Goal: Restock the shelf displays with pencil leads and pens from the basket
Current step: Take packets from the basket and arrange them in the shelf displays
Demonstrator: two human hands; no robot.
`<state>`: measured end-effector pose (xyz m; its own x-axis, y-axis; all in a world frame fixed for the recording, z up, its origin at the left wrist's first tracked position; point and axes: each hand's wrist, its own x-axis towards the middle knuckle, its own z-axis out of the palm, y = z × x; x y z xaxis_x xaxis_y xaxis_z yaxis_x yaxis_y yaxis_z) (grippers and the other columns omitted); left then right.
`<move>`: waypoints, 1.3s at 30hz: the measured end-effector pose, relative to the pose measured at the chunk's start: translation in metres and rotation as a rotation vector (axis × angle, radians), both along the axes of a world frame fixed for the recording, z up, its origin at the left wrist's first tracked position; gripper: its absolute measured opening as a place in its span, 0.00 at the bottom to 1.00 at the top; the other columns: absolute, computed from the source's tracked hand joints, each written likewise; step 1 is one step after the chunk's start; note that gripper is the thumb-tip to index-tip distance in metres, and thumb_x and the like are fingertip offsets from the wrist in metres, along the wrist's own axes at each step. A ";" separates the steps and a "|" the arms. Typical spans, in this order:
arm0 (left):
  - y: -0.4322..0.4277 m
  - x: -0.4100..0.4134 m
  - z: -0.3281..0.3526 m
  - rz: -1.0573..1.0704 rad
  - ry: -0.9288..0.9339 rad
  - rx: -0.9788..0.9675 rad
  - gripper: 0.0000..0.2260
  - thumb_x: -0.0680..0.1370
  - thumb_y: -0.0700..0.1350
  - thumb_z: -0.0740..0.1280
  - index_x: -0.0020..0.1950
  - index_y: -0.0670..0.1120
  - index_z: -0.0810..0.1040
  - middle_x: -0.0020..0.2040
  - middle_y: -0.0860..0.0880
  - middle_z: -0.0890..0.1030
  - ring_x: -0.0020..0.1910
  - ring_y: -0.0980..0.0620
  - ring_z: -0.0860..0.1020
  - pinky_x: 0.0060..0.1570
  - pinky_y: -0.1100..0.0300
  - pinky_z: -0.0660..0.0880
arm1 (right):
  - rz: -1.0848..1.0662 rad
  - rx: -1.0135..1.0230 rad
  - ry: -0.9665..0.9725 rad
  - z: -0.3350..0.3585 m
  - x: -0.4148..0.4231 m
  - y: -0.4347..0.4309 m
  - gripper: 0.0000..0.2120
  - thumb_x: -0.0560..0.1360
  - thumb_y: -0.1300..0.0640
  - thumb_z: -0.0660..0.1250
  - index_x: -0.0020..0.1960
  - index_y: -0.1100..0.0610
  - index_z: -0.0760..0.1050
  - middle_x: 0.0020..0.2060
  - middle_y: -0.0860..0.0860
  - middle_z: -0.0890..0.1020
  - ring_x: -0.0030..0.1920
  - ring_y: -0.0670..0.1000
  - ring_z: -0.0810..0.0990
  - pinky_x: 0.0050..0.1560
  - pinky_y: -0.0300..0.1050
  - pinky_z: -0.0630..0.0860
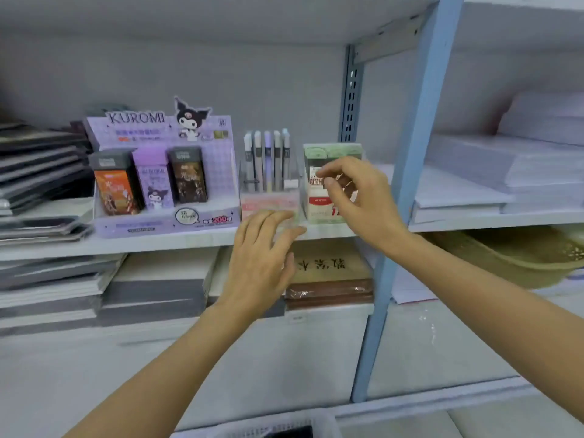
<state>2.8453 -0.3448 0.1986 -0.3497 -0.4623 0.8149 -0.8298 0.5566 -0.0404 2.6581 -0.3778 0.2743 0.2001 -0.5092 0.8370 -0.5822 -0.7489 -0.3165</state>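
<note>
A person restocks a stationery shelf (126, 243), both bare arms reaching up from six o'clock. The left hand (262, 248) lies flat with its fingers spread wide and straight against the front of the pink-based pen display (268, 200), where five pens (268, 159) stand upright in a row. At two o'clock from it, the right hand (357, 197) has its fingers curled, with thumb and forefinger pinching a small glossy lead packet (343, 184) at the front of the clear, green-topped lead display (319, 150), which stands just beside the pen display. At nine o'clock from both sits a purple Kuromi display (164, 172) with three upright boxes, and past that lie dark stacked notebooks (41, 159). A blue upright (410, 184) runs just to the right of the right hand, with white paper stacks (505, 172) at three o'clock beyond it. Only the rim of the white basket (284, 428) shows at six o'clock, between the forearms.
</note>
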 end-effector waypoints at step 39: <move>0.133 0.120 -0.422 0.340 -0.323 1.321 0.27 0.84 0.54 0.48 0.80 0.44 0.48 0.79 0.44 0.36 0.75 0.42 0.30 0.76 0.49 0.50 | 0.330 1.464 0.864 -0.533 0.069 0.112 0.18 0.75 0.46 0.68 0.59 0.54 0.69 0.55 0.51 0.76 0.50 0.51 0.77 0.49 0.46 0.76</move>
